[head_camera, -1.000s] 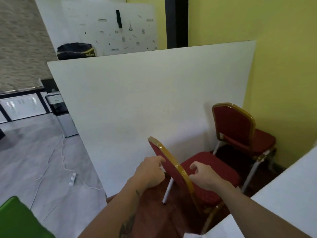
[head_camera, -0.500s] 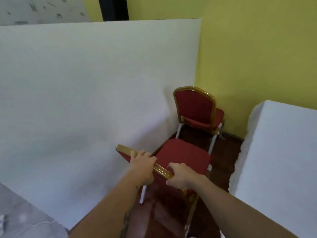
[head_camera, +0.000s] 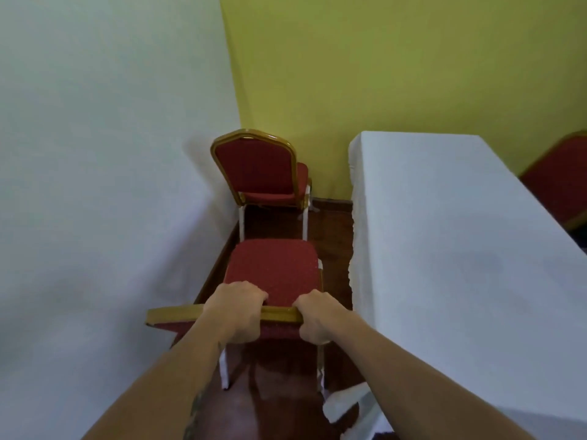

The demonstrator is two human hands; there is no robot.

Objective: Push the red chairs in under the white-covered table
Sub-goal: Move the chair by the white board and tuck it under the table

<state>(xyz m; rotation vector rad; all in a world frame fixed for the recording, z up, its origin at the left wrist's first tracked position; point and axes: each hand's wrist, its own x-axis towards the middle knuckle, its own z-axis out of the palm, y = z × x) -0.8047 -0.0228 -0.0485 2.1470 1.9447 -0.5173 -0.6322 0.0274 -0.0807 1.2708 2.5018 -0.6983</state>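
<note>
A red chair [head_camera: 273,271] with a gold-framed back and white legs stands right below me, in the gap between a white panel and the white-covered table [head_camera: 444,249]. My left hand [head_camera: 236,312] and my right hand [head_camera: 316,317] both grip the gold top rail of its backrest. The seat points away from me, alongside the table's left edge. A second red chair [head_camera: 259,168] stands further on, in the corner by the yellow wall. Part of a third red chair [head_camera: 559,182] shows beyond the table's far right side.
A tall white panel [head_camera: 104,185] closes off the left side, close to the chair. A yellow wall [head_camera: 397,65] stands behind. The floor [head_camera: 279,408] is dark red-brown. The tablecloth's hem [head_camera: 349,404] bunches on the floor at the lower right.
Both hands went from reaching for the backrest to gripping its top rail. The near chair has swung round so its seat points straight away. The view has turned right, showing more of the table.
</note>
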